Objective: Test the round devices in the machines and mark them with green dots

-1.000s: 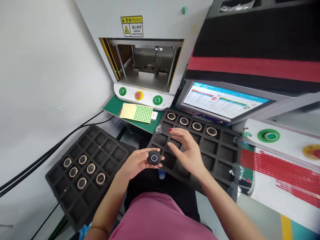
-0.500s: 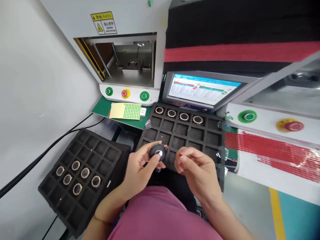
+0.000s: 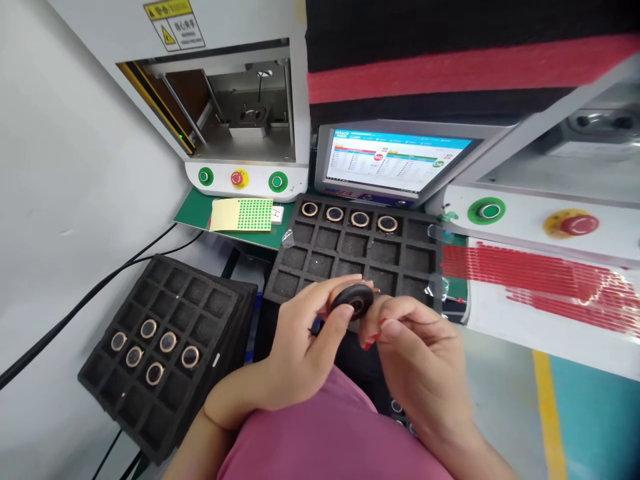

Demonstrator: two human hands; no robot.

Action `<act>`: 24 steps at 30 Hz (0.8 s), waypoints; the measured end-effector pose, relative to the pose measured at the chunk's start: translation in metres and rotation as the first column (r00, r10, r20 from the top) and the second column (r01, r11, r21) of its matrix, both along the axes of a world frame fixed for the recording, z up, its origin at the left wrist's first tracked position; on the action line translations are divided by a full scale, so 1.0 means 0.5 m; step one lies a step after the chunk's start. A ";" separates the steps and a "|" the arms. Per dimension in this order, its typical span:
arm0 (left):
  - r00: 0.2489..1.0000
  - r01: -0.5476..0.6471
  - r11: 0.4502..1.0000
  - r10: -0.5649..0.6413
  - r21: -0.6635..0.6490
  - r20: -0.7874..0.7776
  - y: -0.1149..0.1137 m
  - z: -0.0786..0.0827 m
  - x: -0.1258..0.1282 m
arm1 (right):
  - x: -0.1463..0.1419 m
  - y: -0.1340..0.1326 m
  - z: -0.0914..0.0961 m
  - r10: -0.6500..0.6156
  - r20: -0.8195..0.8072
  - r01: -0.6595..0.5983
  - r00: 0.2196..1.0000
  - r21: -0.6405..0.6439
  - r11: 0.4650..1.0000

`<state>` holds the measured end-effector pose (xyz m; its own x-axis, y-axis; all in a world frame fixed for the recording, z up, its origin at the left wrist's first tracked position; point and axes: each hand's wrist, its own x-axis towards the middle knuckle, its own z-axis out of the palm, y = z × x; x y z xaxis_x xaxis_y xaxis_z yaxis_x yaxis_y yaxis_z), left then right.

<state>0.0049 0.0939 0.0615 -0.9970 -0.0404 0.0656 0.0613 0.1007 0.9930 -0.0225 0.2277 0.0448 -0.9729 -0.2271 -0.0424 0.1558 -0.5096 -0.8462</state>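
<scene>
My left hand (image 3: 305,340) grips a small round black disc (image 3: 352,301) by its edge, tilted so one face points toward me. My right hand (image 3: 415,347) is closed in a pinch right beside the disc, its fingertips touching the disc's right side. Both hands hover over the near edge of a black foam tray (image 3: 405,260) whose far row holds several gold-rimmed round parts (image 3: 349,217). A second black foam tray (image 3: 200,293) at lower left holds several similar ringed parts (image 3: 150,343).
A white press machine (image 3: 240,100) with an open chamber, two green buttons and a red stop button stands at the back left. A yellow sheet of green dot stickers (image 3: 243,215) lies before it. A lit monitor (image 3: 390,160) sits behind the tray. Another white machine (image 3: 540,227) is on the right. Black cables (image 3: 90,293) run along the left.
The view has swung right and down. My left hand turned the disc and carried it right; my right hand went from spread open over the tray to a pinch against the disc.
</scene>
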 end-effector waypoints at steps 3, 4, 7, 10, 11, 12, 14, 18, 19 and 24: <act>0.996 0.004 0.961 -0.028 0.278 0.082 0.004 -0.003 -0.011 | 0.000 0.006 0.007 -0.027 -0.019 0.027 0.999 -0.030 0.999; 0.995 0.001 0.935 -0.035 0.356 0.089 0.006 -0.006 -0.014 | 0.001 0.008 0.009 -0.035 -0.032 0.034 0.999 -0.034 0.999; 0.993 -0.003 0.885 -0.051 0.465 0.104 0.011 -0.016 -0.014 | 0.004 0.014 0.010 -0.043 -0.068 0.041 0.997 -0.021 0.999; 0.995 0.029 0.943 -0.061 0.331 0.085 0.013 -0.021 -0.006 | 0.007 0.016 0.005 -0.042 -0.104 0.044 0.994 0.013 0.999; 0.996 0.050 0.967 -0.068 0.252 0.064 0.013 -0.020 -0.003 | 0.008 0.017 0.004 -0.046 -0.112 0.049 0.993 0.023 0.999; 0.997 0.064 0.982 -0.072 0.180 0.040 0.012 -0.019 -0.001 | 0.009 0.017 0.002 -0.051 -0.115 0.055 0.992 0.032 0.998; 0.998 0.068 0.993 -0.068 0.096 -0.004 0.013 -0.016 0.002 | 0.012 0.019 0.000 -0.052 -0.123 0.057 0.991 0.042 0.997; 0.996 0.012 0.998 -0.008 0.054 -0.083 0.024 -0.016 0.003 | 0.021 0.025 0.003 -0.057 -0.184 0.073 0.981 0.084 0.994; 0.995 0.002 0.999 0.002 0.037 -0.100 0.028 -0.018 0.003 | 0.024 0.026 0.005 -0.065 -0.192 0.085 0.979 0.099 0.991; 0.985 -0.047 0.998 0.041 -0.033 -0.166 0.045 -0.026 0.004 | 0.038 0.030 0.007 -0.051 -0.173 0.070 0.984 0.102 0.992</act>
